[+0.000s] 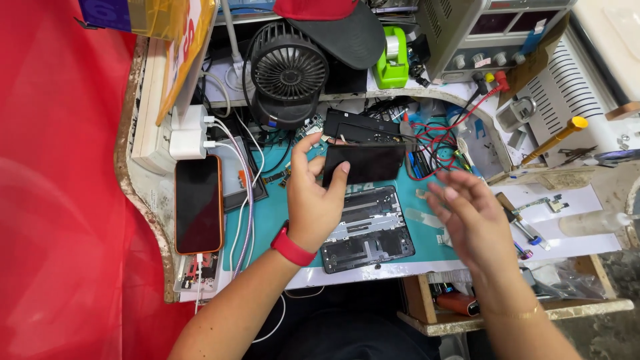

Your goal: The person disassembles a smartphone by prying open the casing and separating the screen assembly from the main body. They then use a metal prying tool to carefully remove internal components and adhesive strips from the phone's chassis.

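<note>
Head view: near the middle of the frame, the left hand (313, 200), with a red wristband (292, 248), pinches the left edge of a dark flat panel (365, 163), thumb tip on its face and fingers curled round its side. The panel is lifted and tilted above the teal work mat (267, 213), just above an opened phone body (368, 230) that lies flat on the mat at centre, its inner frame showing.

Right of centre, the right hand (470, 217) hovers with fingers spread and loose, holding nothing; it is blurred, and sits near the right edge of the mat, apart from the panel.

At the left of the frame a phone in an orange case (198, 203) lies face up with a cable plugged into its lower end, below two white chargers (187, 133). At the upper centre stands a small black fan (288, 70), with a green tape dispenser (392, 60) to its right. At the upper right is a grey power supply (487, 33) with red and black leads (440, 133) trailing down to the mat. A yellow-handled screwdriver (557, 139) lies at the right.
</note>
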